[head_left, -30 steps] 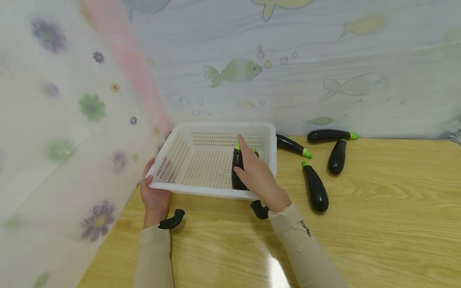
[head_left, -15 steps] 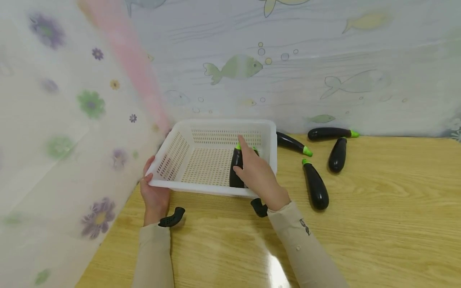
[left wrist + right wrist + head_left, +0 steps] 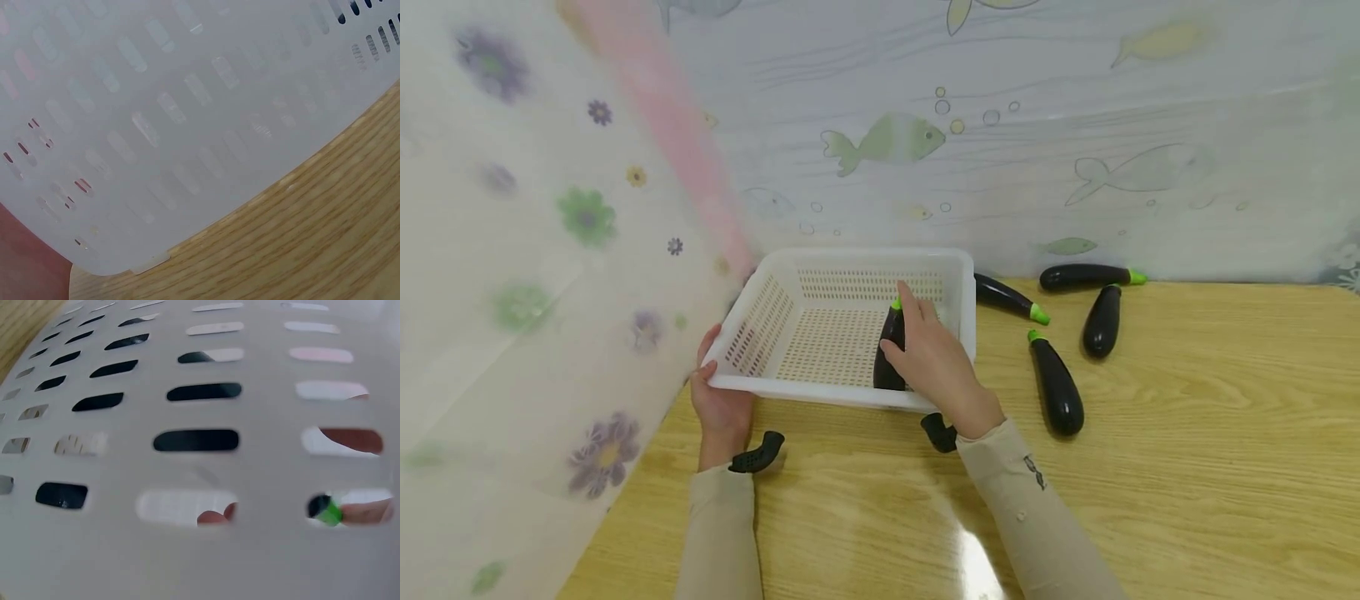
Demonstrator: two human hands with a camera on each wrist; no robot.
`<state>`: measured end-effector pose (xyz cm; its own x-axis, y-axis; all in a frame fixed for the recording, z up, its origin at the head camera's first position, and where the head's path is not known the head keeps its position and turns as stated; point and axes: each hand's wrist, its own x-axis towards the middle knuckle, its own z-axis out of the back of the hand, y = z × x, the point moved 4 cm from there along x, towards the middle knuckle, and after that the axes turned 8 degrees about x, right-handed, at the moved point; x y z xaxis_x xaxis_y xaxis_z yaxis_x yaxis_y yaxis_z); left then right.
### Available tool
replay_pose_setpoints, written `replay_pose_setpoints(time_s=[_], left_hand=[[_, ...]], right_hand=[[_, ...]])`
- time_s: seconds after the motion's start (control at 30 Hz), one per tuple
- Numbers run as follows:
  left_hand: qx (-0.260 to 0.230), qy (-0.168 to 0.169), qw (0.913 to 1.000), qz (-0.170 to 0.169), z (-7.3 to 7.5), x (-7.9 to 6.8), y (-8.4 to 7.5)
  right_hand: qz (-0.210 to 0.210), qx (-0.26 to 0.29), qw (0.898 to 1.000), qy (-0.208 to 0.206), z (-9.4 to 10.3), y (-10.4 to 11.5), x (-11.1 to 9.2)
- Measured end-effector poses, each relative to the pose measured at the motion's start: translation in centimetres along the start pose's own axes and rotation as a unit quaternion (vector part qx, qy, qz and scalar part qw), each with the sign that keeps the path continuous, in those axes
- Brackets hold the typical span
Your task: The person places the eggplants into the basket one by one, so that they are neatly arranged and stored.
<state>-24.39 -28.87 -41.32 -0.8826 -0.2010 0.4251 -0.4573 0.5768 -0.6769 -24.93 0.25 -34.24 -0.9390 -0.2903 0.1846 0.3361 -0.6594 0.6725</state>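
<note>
Left hand (image 3: 722, 404) (head view): fingers grasping the white basket (image 3: 820, 394) by its near left corner.
Right hand (image 3: 934, 360): inside the basket, right of centre, thumb on an eggplant (image 3: 889, 371); whether it grasps cannot be told.
Tabletop (image 3: 1210, 467): four more eggplants (image 3: 1060, 392), right half.
Basket wall (left wrist view): across the upper left.
Wall slots (image 3: 197, 440) (right wrist view): fingers and a green tip (image 3: 330, 514) showing, lower right.

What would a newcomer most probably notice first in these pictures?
Probably the white basket, in the middle of the head view, its left side gripped by the left hand. Inside it, at the right, the right hand partly covers a dark eggplant with a green top. Four more eggplants lie on the wooden table, right of the basket.
</note>
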Motion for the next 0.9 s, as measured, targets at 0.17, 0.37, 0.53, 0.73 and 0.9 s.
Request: replay_pose_setpoints(time_s=[0.17,0.37,0.53,0.73,0.9], left_hand=[[-0.004,0.007,1.0000,-0.005,-0.10,0.21,0.01],[0.001,0.004,1.0000,-0.004,0.05,0.08,0.07],[-0.019,0.002,0.9998,0.004,-0.09,0.10,0.13],[-0.022,-0.005,0.9997,0.008,0.12,-0.02,0.22],[-0.023,-0.010,0.9997,0.005,0.15,-0.04,0.20]], right_hand=[[0.002,0.001,1.000,-0.005,0.10,0.03,-0.01],[-0.007,0.002,1.000,0.007,0.13,0.06,-0.36],[-0.009,0.002,1.000,0.008,0.18,0.03,-0.30],[-0.016,0.009,1.000,0.020,0.00,-0.11,-0.30],[-0.010,0.013,1.000,0.013,-0.01,-0.08,-0.23]])
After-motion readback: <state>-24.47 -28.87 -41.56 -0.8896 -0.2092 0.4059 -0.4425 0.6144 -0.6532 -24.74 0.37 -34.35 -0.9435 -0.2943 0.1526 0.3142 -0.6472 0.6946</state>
